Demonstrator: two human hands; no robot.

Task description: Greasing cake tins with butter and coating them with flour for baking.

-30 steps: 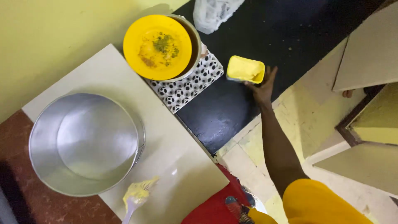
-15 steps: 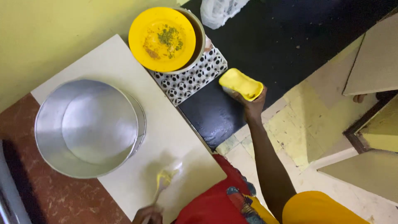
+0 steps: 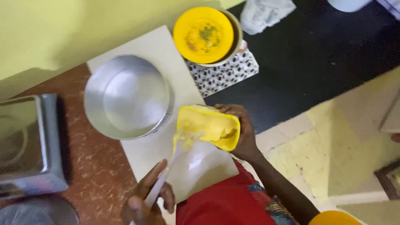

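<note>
Scraping yellow paste from the tilted tub [image 3: 210, 127], gripped by the right hand [image 3: 241, 133], with the fork [image 3: 177, 156] pinched by the left hand [image 3: 146, 202]; likely needing another pull toward the pan [image 3: 127, 96] at ten o'clock.

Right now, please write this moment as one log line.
left hand: holds fork | right hand: holds yellow tub | fork tip in tub | round pan beside

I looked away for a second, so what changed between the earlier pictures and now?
The right hand picked the yellow tub off the dark floor and brought it over the white board. The left hand raised its fork to the tub's rim. The steel pan and the yellow bowl stayed put.
</note>
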